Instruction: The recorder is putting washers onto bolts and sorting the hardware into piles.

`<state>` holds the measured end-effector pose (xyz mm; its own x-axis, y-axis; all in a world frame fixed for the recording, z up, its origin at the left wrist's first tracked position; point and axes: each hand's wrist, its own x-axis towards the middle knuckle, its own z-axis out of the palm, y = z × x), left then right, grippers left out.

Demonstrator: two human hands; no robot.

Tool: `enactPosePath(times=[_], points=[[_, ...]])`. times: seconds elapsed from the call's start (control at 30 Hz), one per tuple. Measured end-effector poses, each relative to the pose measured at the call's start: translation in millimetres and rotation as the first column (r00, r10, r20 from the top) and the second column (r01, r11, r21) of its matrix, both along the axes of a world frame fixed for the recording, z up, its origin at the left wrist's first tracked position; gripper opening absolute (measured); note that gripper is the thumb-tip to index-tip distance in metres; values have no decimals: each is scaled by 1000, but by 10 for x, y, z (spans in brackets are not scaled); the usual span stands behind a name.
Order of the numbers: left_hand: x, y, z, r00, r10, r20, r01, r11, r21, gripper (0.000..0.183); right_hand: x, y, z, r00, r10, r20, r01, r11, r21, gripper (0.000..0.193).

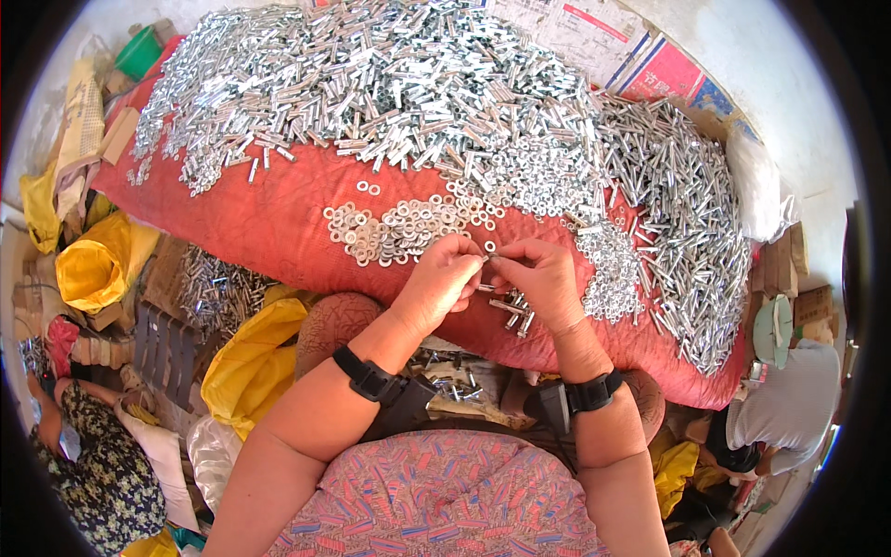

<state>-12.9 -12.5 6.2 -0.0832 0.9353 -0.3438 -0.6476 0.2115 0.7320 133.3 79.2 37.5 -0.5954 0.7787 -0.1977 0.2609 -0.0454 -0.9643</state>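
My left hand (447, 278) and my right hand (540, 278) meet above the front part of a red cloth-covered mound (269, 218). Both are closed, thumbs and fingertips pinched together around a small metal piece (486, 259), mostly hidden by the fingers. Just beyond the fingertips shows a single washer (489, 247). A heap of flat washers (394, 230) lies beyond my left hand. Several bolts (512, 308) rest partly under my right hand. Small ring-shaped parts (611, 269) are spread to its right.
A large pile of silvery metal sleeves (371, 84) covers the back; bolts (687, 204) are heaped at right. Yellow sacks (246, 362) and a green container (138, 53) stand left. One person in floral clothing (97, 464) sits lower left, another in grey (784, 404) at right.
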Motion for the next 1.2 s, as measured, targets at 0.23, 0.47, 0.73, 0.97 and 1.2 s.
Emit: enactPosePath(times=[0.23,0.47,0.73,0.97,1.2], points=[[5,2,17,1000,-7,-9,7,1000,11,8,-11,-60,17,998,54,-18,-53,997,47,8],[19,2,42,1000,12,-23,-12,1000,-23,8,-14,-75,0,987,148,69,-157,751,641,15],[52,8,-14,998,63,-10,-63,998,-18,9,-41,-102,172,998,58,22,-57,996,-69,9],[145,64,-5,981,140,-137,-142,990,-5,10,-83,205,105,966,256,27,-253,964,-75,12],[139,65,8,981,169,-91,-174,984,-44,9,-113,664,-253,902,-222,370,-288,327,900,8]])
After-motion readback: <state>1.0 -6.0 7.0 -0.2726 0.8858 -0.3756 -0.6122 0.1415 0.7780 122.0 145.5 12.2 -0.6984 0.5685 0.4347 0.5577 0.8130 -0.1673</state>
